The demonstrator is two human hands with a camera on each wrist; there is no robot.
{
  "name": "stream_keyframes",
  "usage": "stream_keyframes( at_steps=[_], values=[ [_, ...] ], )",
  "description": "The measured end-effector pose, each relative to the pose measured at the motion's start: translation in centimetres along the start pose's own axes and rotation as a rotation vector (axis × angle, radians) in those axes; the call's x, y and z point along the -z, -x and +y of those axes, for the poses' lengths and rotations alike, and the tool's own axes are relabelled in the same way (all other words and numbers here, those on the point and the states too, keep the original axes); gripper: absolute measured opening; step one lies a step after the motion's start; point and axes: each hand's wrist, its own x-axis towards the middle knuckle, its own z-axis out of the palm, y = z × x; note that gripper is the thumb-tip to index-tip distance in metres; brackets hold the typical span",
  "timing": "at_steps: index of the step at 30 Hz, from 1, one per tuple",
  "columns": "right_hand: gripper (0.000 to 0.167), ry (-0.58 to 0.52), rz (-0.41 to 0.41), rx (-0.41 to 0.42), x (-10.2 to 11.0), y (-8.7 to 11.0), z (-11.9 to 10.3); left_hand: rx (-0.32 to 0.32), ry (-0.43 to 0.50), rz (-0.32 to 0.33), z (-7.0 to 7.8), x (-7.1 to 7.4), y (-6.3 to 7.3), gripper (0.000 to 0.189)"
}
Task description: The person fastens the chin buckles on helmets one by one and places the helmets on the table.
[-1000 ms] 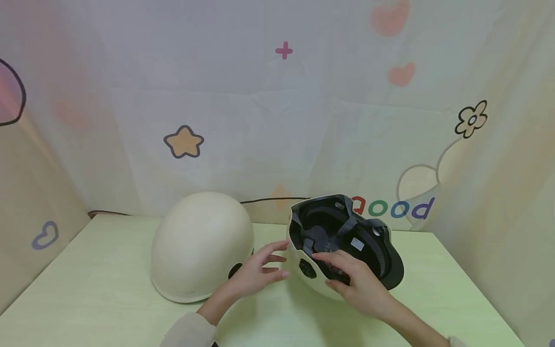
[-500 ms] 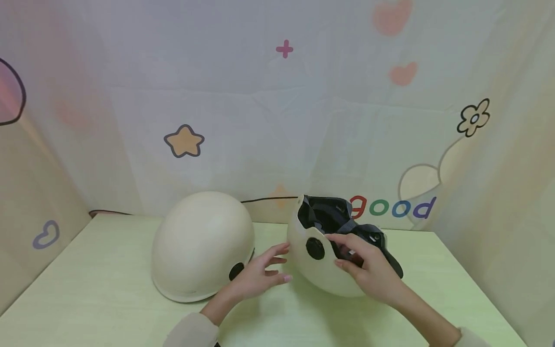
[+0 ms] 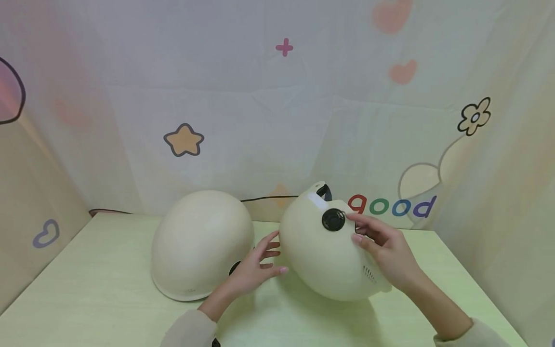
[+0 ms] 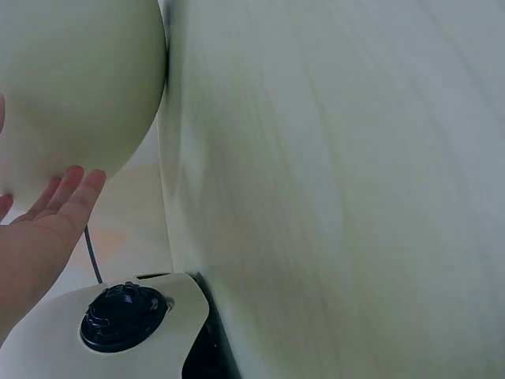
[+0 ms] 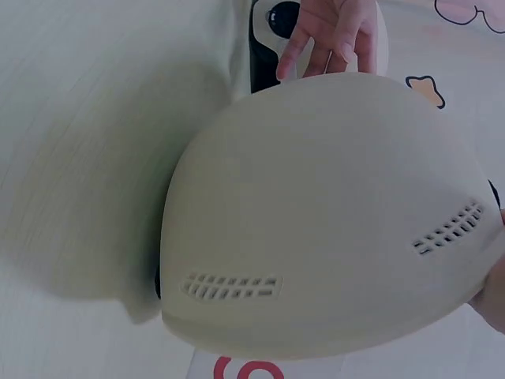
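Note:
A cream helmet (image 3: 321,255) with a round black side disc is tilted over the table in the head view, its domed outside facing me and its inside mostly hidden. My right hand (image 3: 396,255) pinches its rim at the right, between thumb and fingers. With spread, fairly straight fingers, my left hand (image 3: 256,270) touches the dome's left side; in the left wrist view the fingertips of the left hand (image 4: 47,229) lie against the shell. The right wrist view shows the helmet's (image 5: 316,189) slotted vents, with the right hand (image 5: 491,296) only partly visible at the edge.
A second cream helmet (image 3: 199,246) rests dome up on the pale green table (image 3: 99,289), just left of the left hand. A thin black cable (image 3: 273,197) runs behind both helmets. Behind the table hangs a printed curtain (image 3: 243,120) with a star, hearts and letters.
The right helmet has rolled over, from its black lined inside showing to its outer shell showing. My right hand has risen and moved right with the rim; the left hand has hardly moved.

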Motion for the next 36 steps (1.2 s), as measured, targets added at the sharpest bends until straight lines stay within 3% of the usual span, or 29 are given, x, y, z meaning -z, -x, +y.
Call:
stream_keyframes(
  at_steps=[6,11,14,20,24,33,36],
  values=[
    [0.039,0.011,0.016,-0.117,0.7,-0.2,0.3,0.012,-0.039,0.009,0.0,-0.3,-0.7,0.075],
    [0.043,-0.003,-0.012,-0.144,1.3,-0.5,0.4,0.038,-0.057,0.024,0.1,-0.7,-1.4,0.076],
    [0.046,0.027,-0.068,-0.138,2.0,-0.7,0.2,0.042,-0.053,0.025,0.2,-0.9,-1.5,0.076],
    [0.059,0.161,-0.261,-0.079,3.6,-1.2,-0.7,0.049,-0.051,0.030,0.0,-1.1,-1.4,0.077],
    [0.065,0.131,-0.324,-0.061,4.0,-1.2,-0.8,0.047,-0.040,0.043,-0.3,-1.3,-1.5,0.078],
    [0.065,0.063,-0.285,-0.087,3.5,-0.6,-0.5,0.088,0.048,0.001,-0.9,-1.7,-1.4,0.087],
    [0.065,0.051,-0.269,-0.085,3.5,-0.5,-0.3,0.073,0.068,-0.004,-0.9,-1.9,-1.5,0.090]
  ],
)
